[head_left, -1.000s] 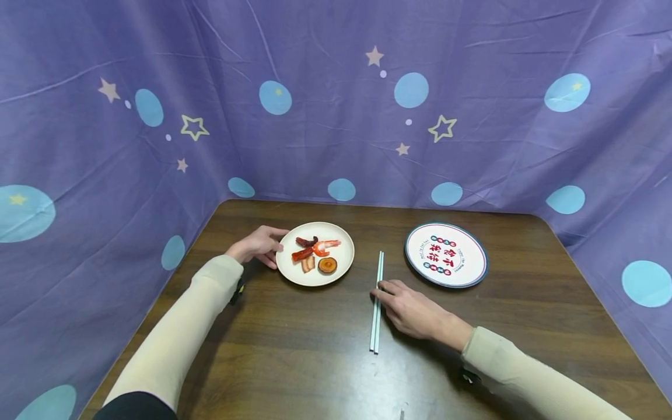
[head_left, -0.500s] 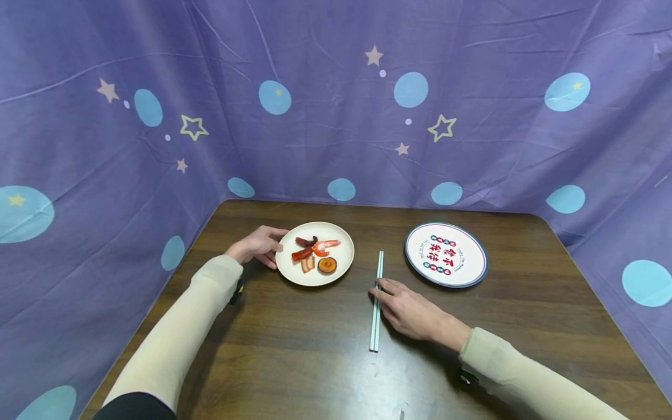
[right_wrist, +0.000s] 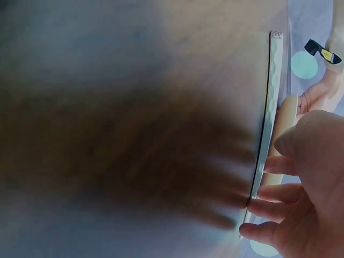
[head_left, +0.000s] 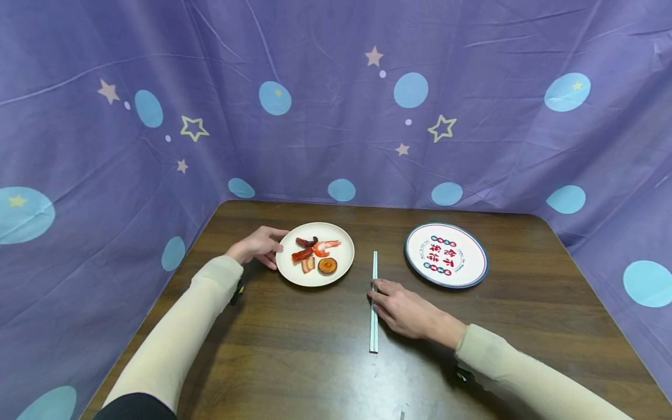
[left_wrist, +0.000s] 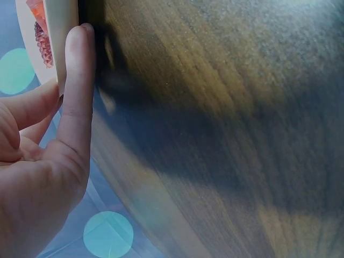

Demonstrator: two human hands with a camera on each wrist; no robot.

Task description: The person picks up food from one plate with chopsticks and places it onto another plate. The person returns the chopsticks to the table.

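Note:
At the left of the head view, my left hand (head_left: 258,246) pinches the rim of a cream plate (head_left: 338,265). In the left wrist view, one finger (left_wrist: 78,86) lies along the plate's underside. The plate bears a shrimp (head_left: 322,249), a mushroom (head_left: 328,265), a bacon-like slice (head_left: 308,265) and reddish-brown pieces (head_left: 303,255). My right hand (head_left: 404,308) holds two pale green chopsticks (head_left: 374,332), side by side on the tabletop, pointing away from me. Its fingertips cross them near the middle. The right wrist view shows the chopsticks (right_wrist: 272,70) at the fingertips, with the thumb just beside.
A white plate (head_left: 420,259) with a blue rim and red lettering stands right of the chopsticks, beyond the right forearm. All of it rests on a brown wooden table (head_left: 294,361). A purple curtain (head_left: 336,116) with stars and dots hangs along the back and sides.
The chopsticks have come together and their far ends have swung left, so they lie straighter. My right hand has shifted slightly left with them. The left hand and plates have stayed put.

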